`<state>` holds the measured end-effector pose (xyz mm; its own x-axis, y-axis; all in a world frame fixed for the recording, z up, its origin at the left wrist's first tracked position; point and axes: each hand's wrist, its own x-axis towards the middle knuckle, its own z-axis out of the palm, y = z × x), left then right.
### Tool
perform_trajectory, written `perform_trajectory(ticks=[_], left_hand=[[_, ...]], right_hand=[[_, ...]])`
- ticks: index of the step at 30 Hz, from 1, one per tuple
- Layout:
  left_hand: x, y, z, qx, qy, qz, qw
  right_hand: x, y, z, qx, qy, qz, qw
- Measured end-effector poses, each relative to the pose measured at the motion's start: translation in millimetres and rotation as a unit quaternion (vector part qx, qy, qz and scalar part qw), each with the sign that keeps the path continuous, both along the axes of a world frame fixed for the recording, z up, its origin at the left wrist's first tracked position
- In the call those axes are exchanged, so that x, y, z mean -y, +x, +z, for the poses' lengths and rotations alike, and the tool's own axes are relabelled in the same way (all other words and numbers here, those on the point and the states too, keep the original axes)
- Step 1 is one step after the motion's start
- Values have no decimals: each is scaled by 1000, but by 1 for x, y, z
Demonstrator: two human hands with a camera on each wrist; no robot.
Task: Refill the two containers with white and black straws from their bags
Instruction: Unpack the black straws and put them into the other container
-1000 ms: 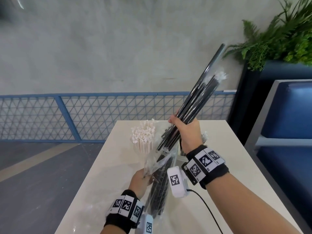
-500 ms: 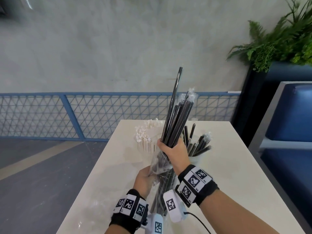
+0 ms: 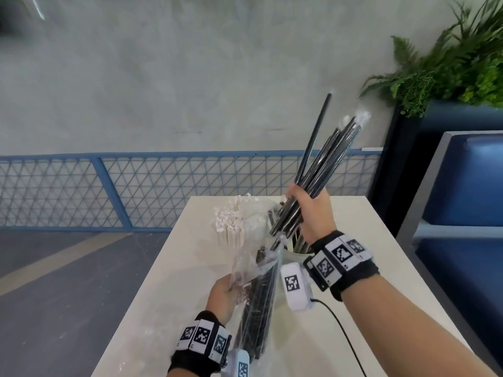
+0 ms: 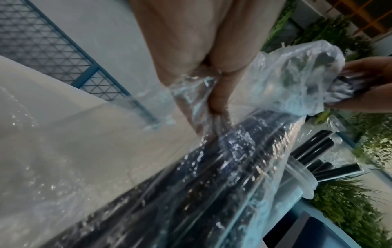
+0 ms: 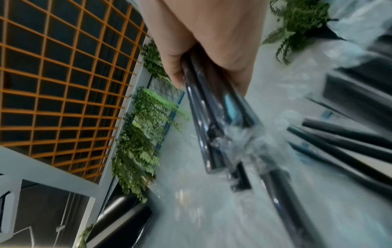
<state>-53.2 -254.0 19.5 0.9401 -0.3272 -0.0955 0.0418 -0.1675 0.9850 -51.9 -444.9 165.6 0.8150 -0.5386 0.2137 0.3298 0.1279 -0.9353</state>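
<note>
Black straws [image 3: 324, 164]: a bundle in clear wrappers, clamped in the right hand [image 3: 313, 213], fingers curled round the lower third. The bundle tilts up and to the right, raised over the far end of the table [image 3: 174, 289]. One straw sticks out higher than the others.

Straw bag [image 3: 258, 289]: clear plastic, still part full of black straws, lying lengthwise on the table nearer the person than the raised bundle. The left hand [image 3: 226, 295] pinches the bag's open mouth, thumb and fingers closed on the film. The hands are apart, left low and near, right high and farther out.

Black-straw container [image 4: 301, 177]: clear cup below the right hand, with black straws already leaning in it. It sits just beside the bag.

White straws [image 3: 231, 224]: paper-wrapped, packed upright in their container, left of the black bundle at the far end of the table.

Writing: no readable brand or label on the bag or wrappers. Both wristbands [image 3: 337, 257] carry square black-and-white coded markers only, no text.

Behind the table: blue mesh railing [image 3: 109, 191], grey wall. Right of it: blue seat [image 3: 462, 186], fern planter [image 3: 449, 63].
</note>
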Motion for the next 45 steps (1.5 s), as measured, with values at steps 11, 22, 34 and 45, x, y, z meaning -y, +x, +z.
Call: perform_trajectory(ticks=[11,22,34,45], left_hand=[[-12,6,-5,-48,-53,42,997],[-11,6,1,-56,-112,47,991],[-2,6,17,-7,-209,27,977],[23,26,80,65,-260,-53,962]], right_hand=[[19,3,-8,-18,-92,-63,994],[16,10,-60,-97,-141,-72,983],[28,20,-77,-116,-133,-47,983],[34,32,-96,-237,-195,64,949]])
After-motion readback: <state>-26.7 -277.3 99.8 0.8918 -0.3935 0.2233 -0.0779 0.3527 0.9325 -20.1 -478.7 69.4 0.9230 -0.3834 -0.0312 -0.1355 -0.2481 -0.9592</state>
